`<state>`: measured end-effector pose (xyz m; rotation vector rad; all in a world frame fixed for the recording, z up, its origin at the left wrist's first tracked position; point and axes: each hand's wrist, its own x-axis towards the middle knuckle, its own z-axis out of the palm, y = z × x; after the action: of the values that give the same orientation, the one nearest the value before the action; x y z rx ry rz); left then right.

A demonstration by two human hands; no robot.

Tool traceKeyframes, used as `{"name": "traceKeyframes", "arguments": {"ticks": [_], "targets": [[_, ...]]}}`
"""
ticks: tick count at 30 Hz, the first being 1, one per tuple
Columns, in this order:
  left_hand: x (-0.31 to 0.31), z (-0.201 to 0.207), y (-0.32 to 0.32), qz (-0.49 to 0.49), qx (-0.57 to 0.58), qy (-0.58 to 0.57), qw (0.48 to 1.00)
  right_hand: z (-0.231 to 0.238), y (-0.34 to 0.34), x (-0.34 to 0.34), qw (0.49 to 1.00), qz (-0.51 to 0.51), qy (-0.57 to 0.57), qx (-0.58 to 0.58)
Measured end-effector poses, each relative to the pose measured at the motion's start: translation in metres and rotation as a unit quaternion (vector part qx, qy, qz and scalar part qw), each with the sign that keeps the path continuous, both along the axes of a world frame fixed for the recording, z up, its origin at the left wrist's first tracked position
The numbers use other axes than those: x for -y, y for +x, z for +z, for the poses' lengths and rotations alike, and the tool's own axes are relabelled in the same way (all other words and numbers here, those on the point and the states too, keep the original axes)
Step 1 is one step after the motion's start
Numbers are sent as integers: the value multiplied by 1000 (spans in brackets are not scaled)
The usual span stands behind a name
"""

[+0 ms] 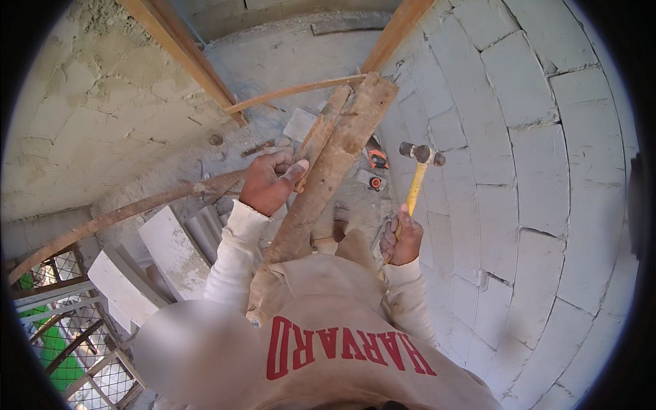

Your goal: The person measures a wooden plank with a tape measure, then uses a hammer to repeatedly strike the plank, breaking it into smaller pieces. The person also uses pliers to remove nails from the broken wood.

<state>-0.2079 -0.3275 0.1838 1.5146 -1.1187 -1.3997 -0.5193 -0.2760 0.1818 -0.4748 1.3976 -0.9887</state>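
My right hand (pixel 404 240) is closed round the yellow handle of a hammer (pixel 415 184), whose dark, worn metal head points away from me, up near the block wall. My left hand (pixel 272 183) has its fingers curled and its thumb pressed on the near end of a narrow wooden strip (pixel 321 131). That strip lies along the left edge of a wide, stained wooden board (pixel 339 152). The board slants from beside my waist up toward a wooden post at the far side. Its near end passes beside my left arm.
A light block wall (pixel 519 171) rises on the right. A tape measure (pixel 374 183) and an orange-and-black tool (pixel 376 156) lie beyond the board. Pale blocks (pixel 174 246) are stacked at left, under a long curved-looking timber (pixel 137 213). Upright wooden posts (pixel 184 55) stand ahead.
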Motion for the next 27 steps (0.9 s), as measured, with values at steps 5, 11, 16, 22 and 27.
{"name": "traceKeyframes", "arguments": {"ticks": [5, 11, 16, 22, 27], "targets": [[26, 71, -4, 93, -150, 57, 983, -5, 4, 1, 999, 31, -8, -11], [93, 100, -2, 159, -213, 47, 963, -3, 25, 37, 995, 52, -86, -10], [109, 87, 20, 85, -137, 33, 986, -30, 34, 102, 969, 25, -181, -169], [131, 51, -9, 157, -276, -249, 915, -44, 60, 143, 957, -38, -199, -206], [164, 59, -55, -2, -255, -290, 923, -56, 67, 142, 984, -9, -99, -147]]}}
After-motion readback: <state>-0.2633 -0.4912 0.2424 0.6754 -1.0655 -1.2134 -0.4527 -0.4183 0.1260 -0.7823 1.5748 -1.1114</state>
